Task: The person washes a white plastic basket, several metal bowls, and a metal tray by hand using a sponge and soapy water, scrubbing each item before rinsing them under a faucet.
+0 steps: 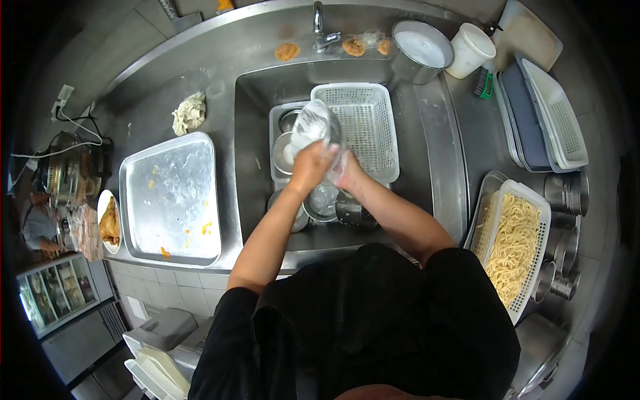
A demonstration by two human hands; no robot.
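My left hand (312, 167) and my right hand (347, 172) are close together over the sink (257, 147). Both are closed on a clear, see-through plastic bag (312, 123) with whitish patches, which stretches away from me; its exact shape is blurred. Beneath it are two white perforated baskets, the right one (367, 127) partly covered by my right hand. Round metal bowls (283, 150) sit in the left basket. Nearer to me, under my wrists, more metal containers (323, 201) lie in the sink, partly hidden by my forearms.
A faucet (320, 30) and scouring pads (287, 51) line the back ledge. A foam-filled metal pot (421, 50) stands beside a white bucket (470, 50). To the left are a metal tray (170, 193) and crumpled cloth (190, 113); to the right, a basket of noodles (513, 247).
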